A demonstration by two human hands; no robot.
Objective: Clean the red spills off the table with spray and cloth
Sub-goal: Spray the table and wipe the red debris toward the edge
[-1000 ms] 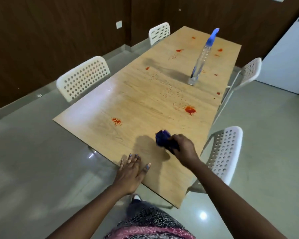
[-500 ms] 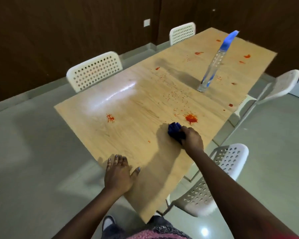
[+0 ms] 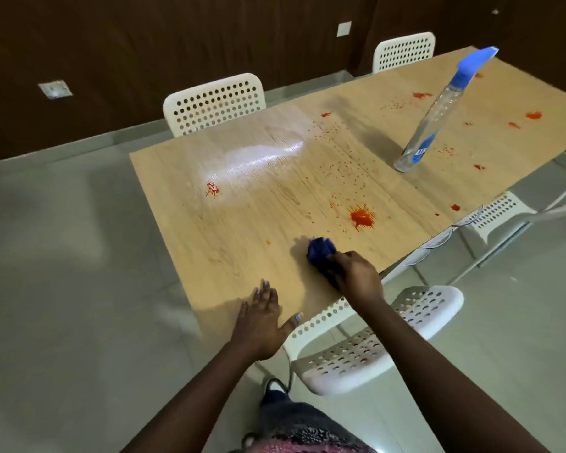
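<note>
1. Head view shows the largest red splatter (image 3: 361,217) on the long light wooden table (image 3: 242,223), just beyond your crumpled dark blue cloth (image 3: 321,251).
2. Your right hand (image 3: 356,277) has its fingers curled around the cloth, clutching it and pressing it onto the tabletop near the table's right edge.
3. Your left hand (image 3: 262,317) lies flat on the near end of the table, fingers straight and together, thumb spread, grasping nothing.
4. A smaller red spot (image 3: 212,189) sits to the left, beside a bright glare patch; fine red specks and more blotches trail toward the far end.
5. The clear plastic spray bottle with a blue trigger head (image 3: 438,109) stands on the table well apart from both hands, among those far blotches.
6. White perforated chairs (image 3: 214,103) stand around the table; one (image 3: 373,341) is just beneath your right forearm.
</note>
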